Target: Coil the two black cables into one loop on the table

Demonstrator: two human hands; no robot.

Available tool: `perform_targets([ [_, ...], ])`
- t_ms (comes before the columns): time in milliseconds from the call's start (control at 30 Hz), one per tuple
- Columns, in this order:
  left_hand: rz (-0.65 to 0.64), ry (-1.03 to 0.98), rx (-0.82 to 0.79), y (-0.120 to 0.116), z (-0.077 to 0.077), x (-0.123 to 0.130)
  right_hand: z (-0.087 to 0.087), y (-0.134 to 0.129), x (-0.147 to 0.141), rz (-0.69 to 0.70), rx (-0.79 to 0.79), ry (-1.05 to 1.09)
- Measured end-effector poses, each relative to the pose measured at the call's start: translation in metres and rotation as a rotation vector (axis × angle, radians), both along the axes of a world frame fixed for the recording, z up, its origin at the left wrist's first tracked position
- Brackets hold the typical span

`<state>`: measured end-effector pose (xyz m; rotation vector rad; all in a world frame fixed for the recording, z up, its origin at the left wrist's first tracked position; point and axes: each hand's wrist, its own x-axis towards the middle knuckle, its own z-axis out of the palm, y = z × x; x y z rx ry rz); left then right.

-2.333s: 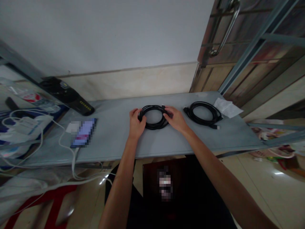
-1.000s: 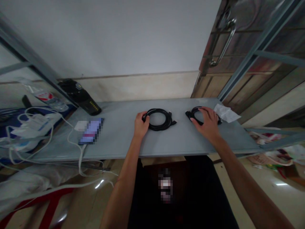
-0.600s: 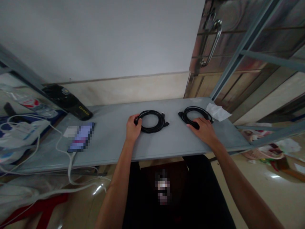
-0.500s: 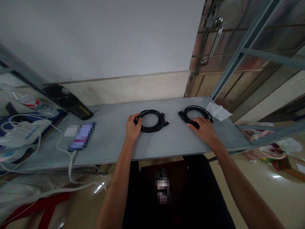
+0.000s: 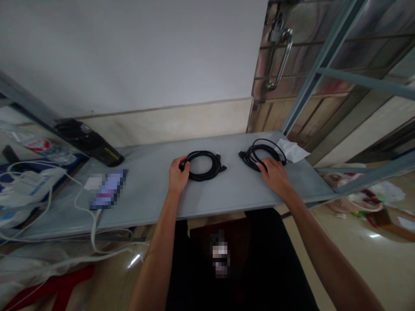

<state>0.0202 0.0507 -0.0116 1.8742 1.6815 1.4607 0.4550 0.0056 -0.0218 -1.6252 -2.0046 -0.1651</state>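
Observation:
Two coiled black cables lie on a narrow grey table (image 5: 145,190). My left hand (image 5: 179,173) is closed round the left edge of the left cable coil (image 5: 212,173), whose connector ends point right. The right cable coil (image 5: 248,160) has a loose loop standing out at its upper right. My right hand (image 5: 275,173) grips the lower front of that coil, thumb and fingers wrapped on the strands. A crumpled white tissue (image 5: 293,151) lies just behind and right of the right coil.
A phone (image 5: 108,189) with a white cable lies on the left, near a black cylindrical object (image 5: 89,141). White cords and a plastic bottle (image 5: 40,144) are at the far left. A metal frame post (image 5: 303,103) rises at the right; a basket (image 5: 353,203) stands beyond.
The view has shifted slightly. A strand of the right coil has spread into a loose loop above the rest. Both hands keep hold of their coils.

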Motion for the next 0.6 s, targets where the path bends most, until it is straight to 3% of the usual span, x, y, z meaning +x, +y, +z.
perform_targets([
  [333, -0.014, -0.014, 0.005, -0.0003, -0.002, -0.0008, -0.0008, 0.0002, 0.0036, -0.141, -0.004, 0.081],
  [600, -0.018, -0.034, 0.019, -0.0004, -0.0027, 0.0001, -0.0016, 0.0016, 0.0031, -0.048, 0.011, 0.047],
])
